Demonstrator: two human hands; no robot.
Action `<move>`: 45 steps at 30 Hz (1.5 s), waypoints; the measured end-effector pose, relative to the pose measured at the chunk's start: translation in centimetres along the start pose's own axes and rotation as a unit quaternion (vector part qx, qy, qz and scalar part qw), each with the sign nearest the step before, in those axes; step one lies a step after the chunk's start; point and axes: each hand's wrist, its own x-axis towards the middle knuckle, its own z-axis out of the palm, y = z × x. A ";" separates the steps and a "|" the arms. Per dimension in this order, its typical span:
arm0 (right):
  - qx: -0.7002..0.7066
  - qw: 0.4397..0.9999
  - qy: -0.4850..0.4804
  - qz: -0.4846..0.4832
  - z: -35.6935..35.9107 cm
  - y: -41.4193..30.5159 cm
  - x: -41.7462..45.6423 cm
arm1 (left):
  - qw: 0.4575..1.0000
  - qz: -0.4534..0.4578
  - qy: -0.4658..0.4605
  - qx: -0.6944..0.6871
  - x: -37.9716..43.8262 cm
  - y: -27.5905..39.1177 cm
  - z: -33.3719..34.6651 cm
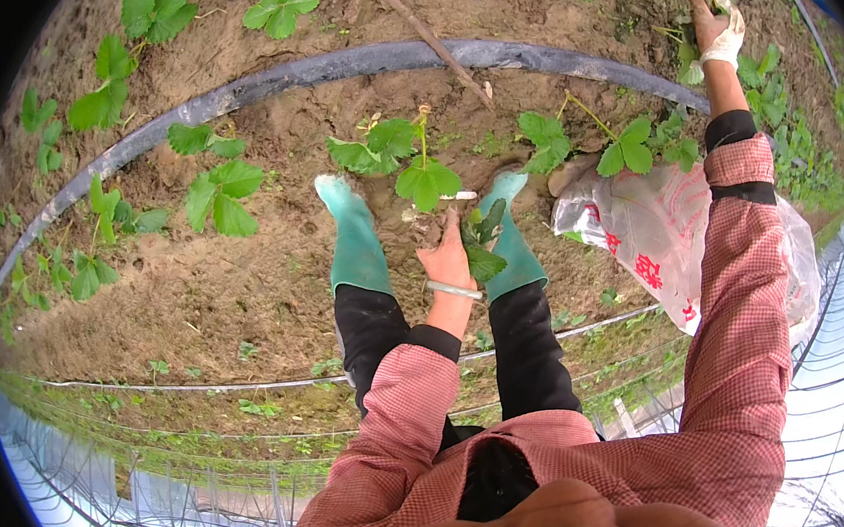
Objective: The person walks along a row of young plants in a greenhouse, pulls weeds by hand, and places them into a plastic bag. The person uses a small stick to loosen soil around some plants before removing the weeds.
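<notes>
My left hand (446,260), with a pale bangle at the wrist, is low between my boots and closed around a small bunch of picked green leaves (486,240). A small white piece (459,195) lies at its fingertips; what it is cannot be made out. Just beyond stands a strawberry plant (428,177) with broad toothed leaves. My right hand (719,35) reaches far out to the upper right, partly covered by a torn white glove. Leaves of another plant (688,59) lie against it, and its fingers are partly hidden at the picture's edge.
A dark hose (349,61) curves across the soil, with a thin stick (427,34) over it. Beside my right teal boot (517,253) lies a clear plastic bag (643,230) with red print. More strawberry plants (225,193) grow at left. Thin pale lines (230,386) cross behind me.
</notes>
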 end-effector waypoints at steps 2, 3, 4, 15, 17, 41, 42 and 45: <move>0.267 0.955 0.087 0.091 -0.3 -7.4 -0.6 | 0.998 0.049 -0.047 0.011 0.4 -0.1 -0.2; 0.288 0.953 0.056 0.077 -0.9 -10.8 -1.3 | 0.998 0.039 -0.045 0.013 0.5 -0.2 -0.3; 0.419 0.901 0.023 0.107 -0.5 -15.0 -2.7 | 0.997 0.035 -0.068 0.012 0.8 -0.1 -0.5; 0.331 0.942 -0.058 0.002 -20.0 -28.9 -25.8 | 0.780 0.268 -0.335 0.456 -1.0 2.7 -7.4; 0.423 0.881 -0.045 0.205 -26.3 -24.8 -25.2 | 0.872 0.145 -0.338 0.324 -5.0 3.1 -5.3; 0.156 0.920 -0.285 0.220 -34.7 13.3 -39.0 | 0.477 0.527 -0.481 0.513 -29.2 -17.5 14.7; 0.131 0.921 -0.312 0.191 -34.6 13.0 -38.7 | 0.433 0.599 -0.393 0.546 -26.5 -14.5 15.2; 0.109 0.945 -0.280 0.126 -34.9 11.4 -37.5 | 0.354 0.584 -0.176 0.709 -15.7 -4.8 16.8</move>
